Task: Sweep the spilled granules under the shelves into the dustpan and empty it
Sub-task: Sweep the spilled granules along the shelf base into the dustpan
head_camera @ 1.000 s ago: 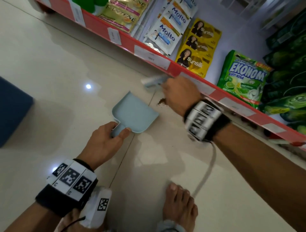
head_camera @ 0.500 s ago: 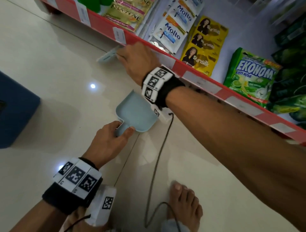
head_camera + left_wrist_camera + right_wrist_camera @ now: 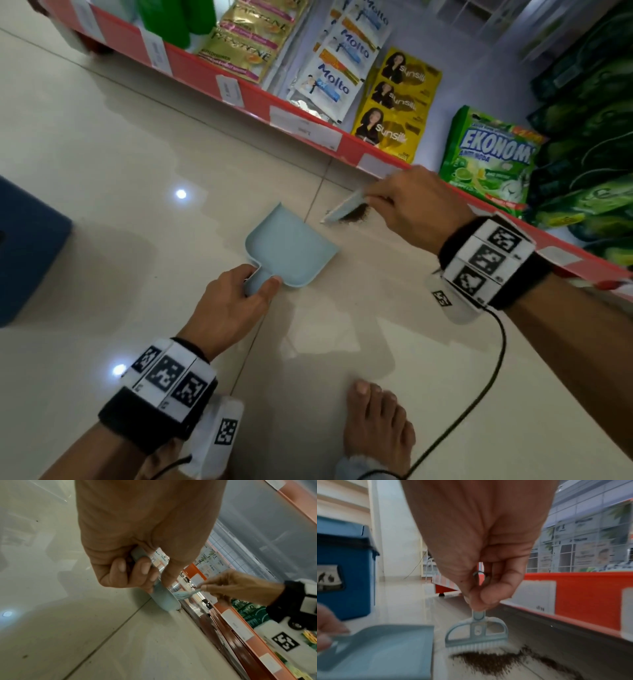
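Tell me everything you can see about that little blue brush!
The little brush looks like pale blue plastic, with a thin handle, an arched frame with open gaps, and a row of short whitish bristles along the bottom. The right hand pinches its handle near the top, so it hangs bristles down. The bristles meet the tiled floor at the edge of the pile of dark brown granules. It sits beside the open front of the pale blue dustpan, close to the red shelf edge.
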Available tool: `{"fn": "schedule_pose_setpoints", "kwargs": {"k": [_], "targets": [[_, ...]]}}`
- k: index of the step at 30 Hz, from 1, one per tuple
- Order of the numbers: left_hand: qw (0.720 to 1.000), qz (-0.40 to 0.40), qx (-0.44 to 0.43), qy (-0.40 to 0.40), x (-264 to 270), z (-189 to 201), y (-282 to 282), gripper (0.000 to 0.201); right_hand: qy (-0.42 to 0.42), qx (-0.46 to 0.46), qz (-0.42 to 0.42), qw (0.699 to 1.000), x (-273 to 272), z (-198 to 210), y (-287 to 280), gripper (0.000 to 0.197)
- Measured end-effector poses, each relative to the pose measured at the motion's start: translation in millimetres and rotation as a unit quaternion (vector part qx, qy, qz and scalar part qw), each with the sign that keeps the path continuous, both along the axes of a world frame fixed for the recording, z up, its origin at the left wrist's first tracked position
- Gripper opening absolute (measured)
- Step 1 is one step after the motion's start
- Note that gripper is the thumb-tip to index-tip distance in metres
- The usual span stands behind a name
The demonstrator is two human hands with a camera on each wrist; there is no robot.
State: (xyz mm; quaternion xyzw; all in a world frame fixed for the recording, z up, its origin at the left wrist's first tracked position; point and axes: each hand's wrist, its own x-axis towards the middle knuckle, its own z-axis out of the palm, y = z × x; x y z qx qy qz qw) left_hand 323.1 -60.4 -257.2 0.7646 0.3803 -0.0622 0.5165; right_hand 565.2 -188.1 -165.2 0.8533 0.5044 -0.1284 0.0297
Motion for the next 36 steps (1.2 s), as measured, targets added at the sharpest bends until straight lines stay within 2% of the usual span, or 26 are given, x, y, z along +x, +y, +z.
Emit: {"fn": "schedule_pose_setpoints", "kwargs": {"k": [4, 8, 11, 15, 17, 19, 21, 23, 30, 34, 36], "targets": [[1.0, -0.017, -0.008, -0.014, 6, 0, -5, 0.04, 0.007, 0.072, 0.015, 0.997, -4, -3, 31, 0.031], [1.0, -0.014, -0.008, -0.012, 6, -1, -4, 0.039, -0.024, 0.025, -0.001, 0.999, -7, -25, 44, 0.031], [1.0, -0.01, 0.001, -0.01, 0, -2, -2, 0.04, -0.001, -0.015, -0.004, 1.0, -5, -29, 14, 0.029], [1.0, -0.008, -0.006, -0.008, -2, -2, -4, 0.041, 0.027, -0.019, -0.03, 0.999, -12, -23, -45, 0.03], [1.0, -0.013, -0.015, -0.013, 3, -1, -9, 0.04, 0.029, 0.013, -0.056, 0.998, -19, -21, -64, 0.031], [0.999, -0.028, -0.03, -0.021, 10, 2, -17, 0.04, 0.022, 0.085, -0.087, 0.992, -25, -24, -75, 0.029], [0.998, -0.053, -0.039, -0.026, 20, 4, -25, 0.041, -0.007, 0.156, -0.117, 0.981, -26, -28, -82, 0.028], [0.996, -0.078, -0.038, -0.023, 30, 7, -32, 0.04, -0.029, 0.184, -0.144, 0.972, -22, -35, -89, 0.03], [0.993, -0.114, -0.022, -0.005, 57, 5, -34, 0.035, -0.116, 0.133, -0.176, 0.968, -1, -58, -77, 0.033], [0.993, -0.119, -0.009, 0.001, 59, 1, -28, 0.032, -0.084, 0.073, -0.216, 0.97, 2, -73, -55, 0.028], [0.991, -0.134, -0.003, 0.007, 60, 0, -26, 0.032, -0.08, 0.041, -0.203, 0.975, 4, -75, -54, 0.029]]}}
